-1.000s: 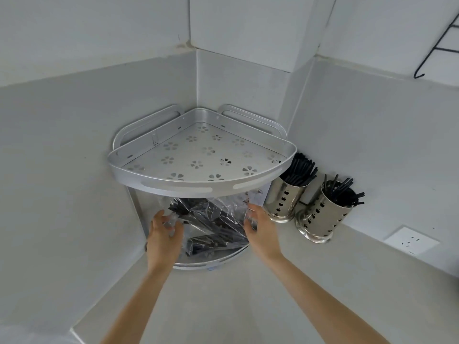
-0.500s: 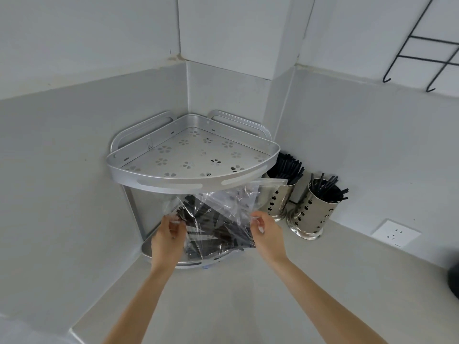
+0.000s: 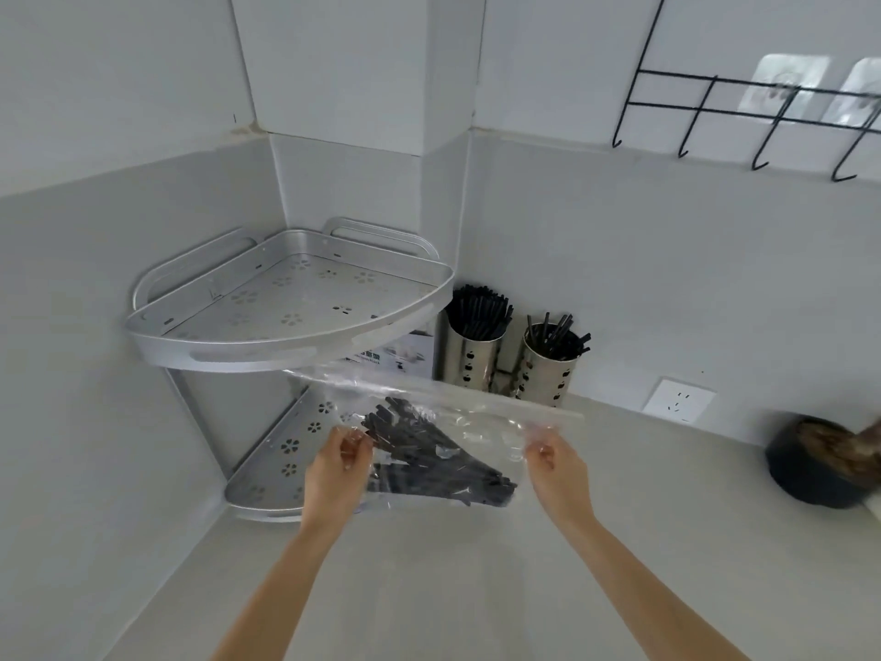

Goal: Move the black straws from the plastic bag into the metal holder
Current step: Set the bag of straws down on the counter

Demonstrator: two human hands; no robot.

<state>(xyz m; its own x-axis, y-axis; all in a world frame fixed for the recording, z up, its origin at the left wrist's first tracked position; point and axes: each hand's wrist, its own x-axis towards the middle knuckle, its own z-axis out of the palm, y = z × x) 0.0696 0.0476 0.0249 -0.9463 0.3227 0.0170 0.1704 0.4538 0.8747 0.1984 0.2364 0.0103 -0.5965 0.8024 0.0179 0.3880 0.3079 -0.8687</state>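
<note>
Both forearms reach forward from the lower edge of the view over the pale bench (image 3: 476,589). The left hand (image 3: 336,469) is pinched shut on the left edge of the plastic bag (image 3: 481,422), fingers curled toward the palm. The right hand (image 3: 555,465) is likewise pinched on the bag's right edge, at about 3 o'clock from the left hand. The bag hangs stretched between the two hands, clear of the bench, its sealed strip running along the upper edge. Inside it, the black straws (image 3: 429,460) lie in a loose bundle slanting toward 4 o'clock.

At 11 o'clock from the bag stands a two-tier corner shelf (image 3: 286,345) of perforated metal; its upper tier carries nothing visible, and the lower tier lies partly behind the bag. At 1 o'clock from the bag, against the wall, two perforated containers stand upright, just beside one another: the left metal holder (image 3: 469,355) is packed with black straws, the right metal holder (image 3: 543,369) holds a looser, splayed set. A dark round bowl (image 3: 815,469), blurred, sits on the bench at 3 o'clock. A black wire hook rack (image 3: 743,105) hangs on the wall above.
</note>
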